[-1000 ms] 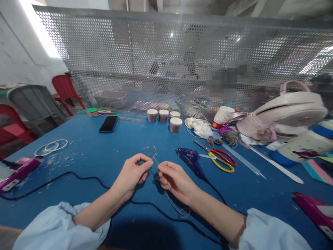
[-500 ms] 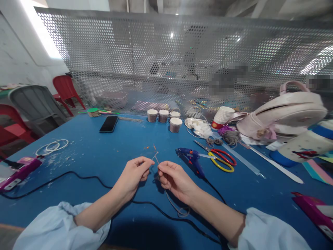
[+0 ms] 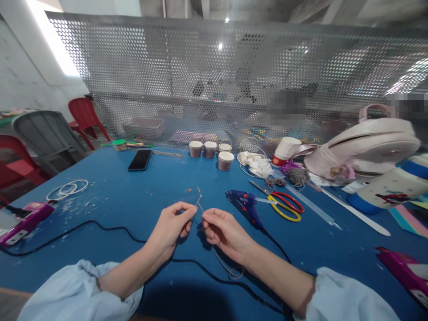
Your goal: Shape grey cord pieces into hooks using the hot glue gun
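Observation:
My left hand is closed in a pinch on a thin, light wire-like piece, which slants up from the fingertips. Opposite it, my right hand pinches a strand of grey yarn; its tail hangs below the palm and curls on the table. The two thin pieces meet just above my fingertips, with a small pale tip at the top. Whether they are tied or only touching, I cannot tell. A blue glue gun lies right of my right hand, beside scissors with red and yellow handles.
Several small wrapped cups stand at the back of the blue table. A phone lies to their left. Grey yarn balls, stacked paper cups, a bag and a bottle are at right. Black cords cross in front.
Both hands keep their pinch and have barely moved. The crossing of the thin pieces has shifted very slightly left.

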Demonstrator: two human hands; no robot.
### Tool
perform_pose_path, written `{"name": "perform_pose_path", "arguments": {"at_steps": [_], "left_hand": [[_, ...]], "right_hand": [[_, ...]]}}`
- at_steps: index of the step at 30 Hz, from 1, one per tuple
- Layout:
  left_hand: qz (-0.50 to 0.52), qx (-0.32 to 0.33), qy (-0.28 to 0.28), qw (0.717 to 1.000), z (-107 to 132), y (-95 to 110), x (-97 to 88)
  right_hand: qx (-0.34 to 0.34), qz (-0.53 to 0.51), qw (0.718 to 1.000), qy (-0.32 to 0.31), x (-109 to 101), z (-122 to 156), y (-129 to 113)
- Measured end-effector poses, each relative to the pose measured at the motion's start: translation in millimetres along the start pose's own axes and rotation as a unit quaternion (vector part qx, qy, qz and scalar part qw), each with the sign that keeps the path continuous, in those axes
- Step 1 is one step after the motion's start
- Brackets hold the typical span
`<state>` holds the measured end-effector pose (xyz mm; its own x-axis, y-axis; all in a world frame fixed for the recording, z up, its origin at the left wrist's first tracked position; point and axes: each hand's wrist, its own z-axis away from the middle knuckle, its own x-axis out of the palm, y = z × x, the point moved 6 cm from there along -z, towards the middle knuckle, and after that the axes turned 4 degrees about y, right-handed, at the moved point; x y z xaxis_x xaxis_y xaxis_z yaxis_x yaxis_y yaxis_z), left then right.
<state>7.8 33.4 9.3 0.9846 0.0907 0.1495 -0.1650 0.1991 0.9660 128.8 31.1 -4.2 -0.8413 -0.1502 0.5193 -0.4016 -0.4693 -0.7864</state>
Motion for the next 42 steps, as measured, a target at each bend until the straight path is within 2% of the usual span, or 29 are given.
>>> {"name": "perform_pose_path", "arguments": {"at_steps": [14,20,24,42], "left_hand": [[0.077,-0.022,0.013,0.997,2.0,1.7,1.4],[0.099,-0.033,-0.016,0.994,2.8,-1.6,2.9],[0.095,-0.034,-0.028,0.994,2.9,-1.6,4.0],[0.095,-0.023,-0.008,0.995,1.5,-3.6,1.7]], "right_hand": [[0.006,0.0,1.0,-0.003,0.3,0.4,1.8],[0.005,-0.004,1.0,0.001,-1.0,-0.3,2.2],[0.005,-0.004,1.0,0.001,-1.8,-0.2,1.7],[0.022,-0.005,1.0,0.0,-2.8,-1.3,4.6]]}}
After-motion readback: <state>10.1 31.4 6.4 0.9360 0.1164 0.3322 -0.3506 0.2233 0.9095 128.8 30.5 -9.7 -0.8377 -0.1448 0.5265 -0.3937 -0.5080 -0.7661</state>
